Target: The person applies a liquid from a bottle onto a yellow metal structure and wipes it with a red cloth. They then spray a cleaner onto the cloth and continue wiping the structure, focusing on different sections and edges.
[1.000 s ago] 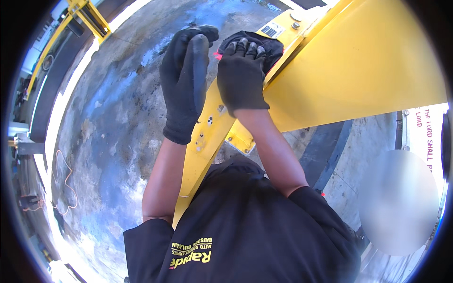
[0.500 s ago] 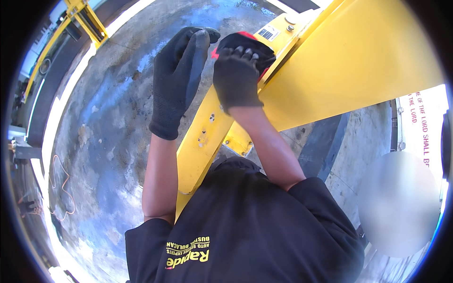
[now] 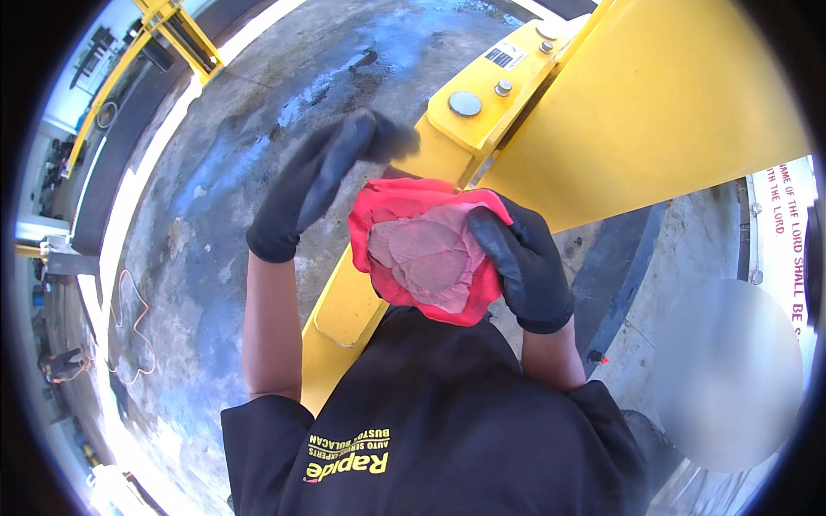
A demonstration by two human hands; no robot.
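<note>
My right hand (image 3: 525,262), in a black glove, grips the right edge of a crumpled red cloth (image 3: 422,245), thumb on top and fingers beneath. The cloth's middle is a dusty pink-grey, its rim bright red. It is held in front of my chest, above the narrow part of a yellow steel beam (image 3: 344,297). My left hand (image 3: 335,168), also gloved in black, is raised to the upper left of the cloth, apart from it. Its fingers are bent toward the right and blurred by motion; nothing shows in them.
A large yellow panel (image 3: 662,103) rises on the right, joined to the beam by a plate with round steel pins (image 3: 465,104). Stained concrete floor (image 3: 189,284) spreads to the left, with a thin orange hose (image 3: 142,335) on it. A yellow post (image 3: 176,39) stands far left.
The cloth has come down off the yellow beam toward my chest, turned to show its pinkish side, and uncovered a round pin. My left hand has shifted slightly left and down.
</note>
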